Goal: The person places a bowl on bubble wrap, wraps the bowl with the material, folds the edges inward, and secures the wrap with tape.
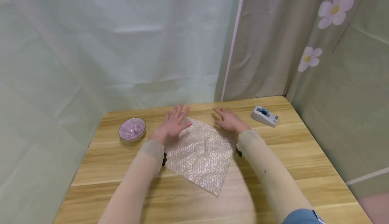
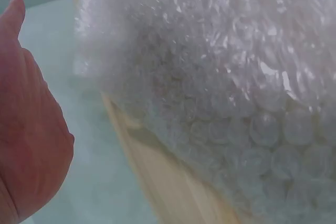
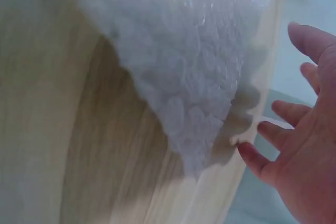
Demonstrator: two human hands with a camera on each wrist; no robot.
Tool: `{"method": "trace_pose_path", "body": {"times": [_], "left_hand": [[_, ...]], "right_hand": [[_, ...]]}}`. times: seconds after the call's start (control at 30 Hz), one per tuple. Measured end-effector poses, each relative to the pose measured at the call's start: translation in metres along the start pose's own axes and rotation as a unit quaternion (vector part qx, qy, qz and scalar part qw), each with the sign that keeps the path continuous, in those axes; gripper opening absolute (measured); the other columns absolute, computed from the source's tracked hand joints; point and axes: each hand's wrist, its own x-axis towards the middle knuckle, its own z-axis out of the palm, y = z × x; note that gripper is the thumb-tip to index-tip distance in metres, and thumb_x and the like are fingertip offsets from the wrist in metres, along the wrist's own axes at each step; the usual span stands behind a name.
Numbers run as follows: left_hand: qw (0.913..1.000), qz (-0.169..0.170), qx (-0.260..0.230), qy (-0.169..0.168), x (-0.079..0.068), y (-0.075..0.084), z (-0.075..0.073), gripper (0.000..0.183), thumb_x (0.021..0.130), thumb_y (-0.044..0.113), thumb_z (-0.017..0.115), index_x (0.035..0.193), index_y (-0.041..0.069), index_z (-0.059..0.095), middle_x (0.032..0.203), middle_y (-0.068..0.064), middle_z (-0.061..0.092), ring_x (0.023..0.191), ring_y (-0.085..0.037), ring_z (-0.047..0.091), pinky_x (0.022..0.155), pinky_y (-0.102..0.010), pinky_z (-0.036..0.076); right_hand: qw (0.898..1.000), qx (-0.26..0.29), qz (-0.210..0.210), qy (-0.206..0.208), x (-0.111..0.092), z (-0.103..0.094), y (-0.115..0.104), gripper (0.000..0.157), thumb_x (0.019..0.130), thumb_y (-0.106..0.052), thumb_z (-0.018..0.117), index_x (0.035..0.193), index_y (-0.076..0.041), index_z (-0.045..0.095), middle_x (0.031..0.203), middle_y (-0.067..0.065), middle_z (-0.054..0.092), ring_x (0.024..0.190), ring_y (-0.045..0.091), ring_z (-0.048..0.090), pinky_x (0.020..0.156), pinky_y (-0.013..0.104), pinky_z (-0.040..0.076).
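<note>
Seemingly I'm at flattening the bubble wrap (image 1: 200, 153) on the bench (image 1: 304, 156), left grip (image 1: 172, 125) at its eleven o'clock, right grip (image 1: 229, 120) at one, both wide, empty; next calls for light pressing.

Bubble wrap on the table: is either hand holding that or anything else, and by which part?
Nothing is held: the left hand and right hand are both spread out, neither gripping the bubble wrap.
</note>
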Motion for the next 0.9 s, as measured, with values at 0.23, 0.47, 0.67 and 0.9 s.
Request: {"method": "trace_pose_path", "body": {"times": [0.23,0.47,0.67,0.9], "left_hand": [[0.9979,0.061,-0.001,0.018,-0.006,0.002,-0.003,0.081,0.111,0.057,0.043,0.174,0.026,0.003,0.180,-0.010,-0.007,0.164,-0.040,-0.004,0.127,-0.065,-0.009],[0.9947,0.102,0.010,0.014,-0.021,0.003,-0.006,0.079,0.112,0.051,0.048,0.173,0.014,0.014,0.179,-0.017,0.006,0.164,-0.040,0.005,0.130,-0.063,0.006],[0.9944,0.102,0.018,-0.020,-0.032,0.003,-0.005,0.080,0.111,0.051,0.050,0.173,0.017,0.014,0.178,-0.016,0.008,0.163,-0.041,0.008,0.130,-0.063,0.008],[0.9925,0.118,0.016,-0.028,-0.033,0.003,0.005,0.078,0.112,0.056,0.045,0.173,0.017,0.016,0.178,-0.016,0.012,0.163,-0.041,0.010,0.130,-0.064,0.007]], "right_hand": [[0.999,-0.021,-0.024,0.011,-0.014,-0.004,-0.001,0.068,0.109,-0.037,0.058,0.169,-0.017,0.033,0.174,0.027,0.020,0.157,0.052,0.023,0.119,0.082,0.016],[0.997,-0.039,-0.061,0.019,-0.030,-0.005,-0.005,0.066,0.106,-0.033,0.064,0.165,-0.013,0.042,0.167,0.027,0.036,0.153,0.050,0.033,0.122,0.075,0.022],[0.997,-0.032,-0.069,-0.001,-0.047,-0.001,-0.012,0.071,0.104,-0.032,0.068,0.166,-0.010,0.040,0.167,0.028,0.037,0.153,0.051,0.033,0.123,0.071,0.023],[0.997,-0.032,-0.072,0.000,-0.061,0.007,-0.017,0.071,0.103,-0.029,0.069,0.164,-0.006,0.041,0.168,0.032,0.030,0.153,0.054,0.031,0.125,0.068,0.024]]}}
